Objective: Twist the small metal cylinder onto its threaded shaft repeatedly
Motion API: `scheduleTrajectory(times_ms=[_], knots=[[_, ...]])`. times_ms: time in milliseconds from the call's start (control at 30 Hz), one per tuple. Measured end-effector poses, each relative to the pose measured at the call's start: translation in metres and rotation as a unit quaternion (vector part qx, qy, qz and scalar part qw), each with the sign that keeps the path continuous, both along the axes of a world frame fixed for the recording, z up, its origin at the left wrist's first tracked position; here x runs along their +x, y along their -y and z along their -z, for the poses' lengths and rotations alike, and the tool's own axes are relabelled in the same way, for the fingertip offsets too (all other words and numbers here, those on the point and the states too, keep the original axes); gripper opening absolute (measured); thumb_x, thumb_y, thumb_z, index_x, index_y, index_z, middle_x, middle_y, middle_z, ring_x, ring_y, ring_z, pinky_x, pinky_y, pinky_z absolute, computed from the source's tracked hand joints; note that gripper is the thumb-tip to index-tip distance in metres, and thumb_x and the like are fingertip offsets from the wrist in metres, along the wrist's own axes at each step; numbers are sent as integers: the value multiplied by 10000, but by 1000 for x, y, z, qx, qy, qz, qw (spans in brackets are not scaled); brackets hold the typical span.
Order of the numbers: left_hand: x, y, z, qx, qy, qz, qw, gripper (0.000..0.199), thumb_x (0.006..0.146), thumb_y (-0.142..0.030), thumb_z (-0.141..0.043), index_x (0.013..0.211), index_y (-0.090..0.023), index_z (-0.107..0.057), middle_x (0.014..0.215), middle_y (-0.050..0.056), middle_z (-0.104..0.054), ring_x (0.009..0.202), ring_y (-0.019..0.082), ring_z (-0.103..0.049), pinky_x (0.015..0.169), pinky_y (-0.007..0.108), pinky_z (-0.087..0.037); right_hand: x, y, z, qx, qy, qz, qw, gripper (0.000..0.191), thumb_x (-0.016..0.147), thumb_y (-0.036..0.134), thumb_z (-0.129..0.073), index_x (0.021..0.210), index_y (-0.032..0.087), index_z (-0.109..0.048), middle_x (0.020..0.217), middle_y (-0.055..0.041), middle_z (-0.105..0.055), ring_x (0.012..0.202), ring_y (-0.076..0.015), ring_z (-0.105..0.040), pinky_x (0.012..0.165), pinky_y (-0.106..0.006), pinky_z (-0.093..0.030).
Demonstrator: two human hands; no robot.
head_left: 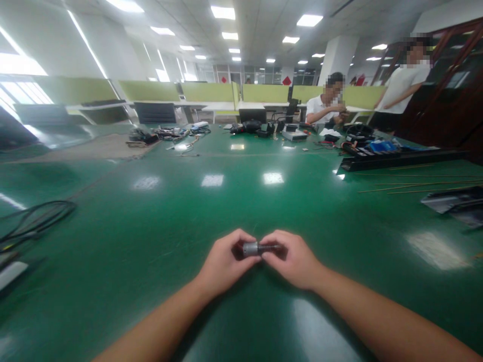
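Note:
Between my two hands, just over the green tabletop, lies a small silver cylinder with a thin dark ridged shaft, looking like a small motor with a screw shaft. My left hand is closed round the cylinder end, thumb below and fingers above. On the shaft side, my right hand is curled with thumb and fingers pinching near where shaft and cylinder meet. The shaft runs level to the right into the right palm, where its far end is partly hidden. Both sets of fingertips nearly touch.
Black cables and a white device lie at the left. Tools and electronics line the far side. A black channel, thin rods and metal pieces are at right. One person sits opposite; another stands.

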State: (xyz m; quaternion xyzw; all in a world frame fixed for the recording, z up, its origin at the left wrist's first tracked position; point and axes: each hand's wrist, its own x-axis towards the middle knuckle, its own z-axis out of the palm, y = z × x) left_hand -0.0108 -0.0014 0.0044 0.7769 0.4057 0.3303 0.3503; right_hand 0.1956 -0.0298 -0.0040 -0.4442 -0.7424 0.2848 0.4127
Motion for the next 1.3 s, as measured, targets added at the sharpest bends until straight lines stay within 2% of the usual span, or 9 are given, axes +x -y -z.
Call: scheduleTrajectory(times_ms=[600, 1300], knots=[[2, 4, -2, 6, 13, 4, 1000, 210, 752, -249, -757, 929, -175, -673, 844, 19, -693, 757, 166, -641, 697, 258, -477, 3, 1, -2, -30, 2, -7, 1000, 129, 785, 191, -699, 913, 200, -714, 865, -34, -713, 783, -176, -654, 697, -269, -496], [3, 5, -4, 13, 11, -11, 1000, 206, 733, -242, -771, 910, -179, -686, 827, 14, -700, 731, 157, -645, 670, 246, -479, 2, 0, -1, -38, 5, 8, 999, 144, 752, 143, -697, 888, 192, -700, 837, -22, -711, 762, -171, -644, 673, -256, -487]])
